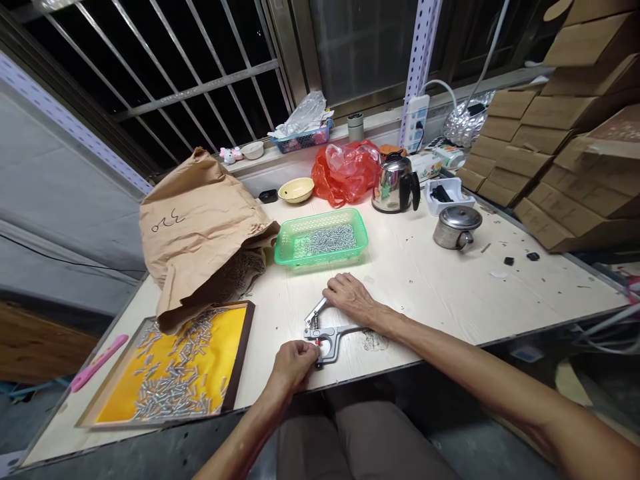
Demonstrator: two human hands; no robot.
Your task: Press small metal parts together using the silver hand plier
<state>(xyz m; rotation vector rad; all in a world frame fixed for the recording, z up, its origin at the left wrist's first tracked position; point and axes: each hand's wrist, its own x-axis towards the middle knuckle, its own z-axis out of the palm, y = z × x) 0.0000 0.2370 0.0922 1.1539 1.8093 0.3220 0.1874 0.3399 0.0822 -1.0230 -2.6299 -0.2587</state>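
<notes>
A small grey metal hand press (334,345) with a raised lever (316,311) lies near the table's front edge. My right hand (350,297) is closed over the upper end of that lever. Thumb and fingers of my left hand (294,362) pinch together at the open jaw of the press, beside a small red part; what they hold is too small to make out. Beyond the press stands a green plastic basket (283,248) with many small metal pieces (333,240). To the left, a shallow tray (243,353) with a yellow lining holds loose metal cylinders (173,393).
A large brown paper bag (200,220) leans over the tray's back edge. A pink-handled tool (99,363) lies left of the tray. Farther back are a yellow bowl (296,190), red plastic bag (345,177), kettle (394,183) and lidded metal cup (456,228). Cardboard boxes (540,147) are stacked at right.
</notes>
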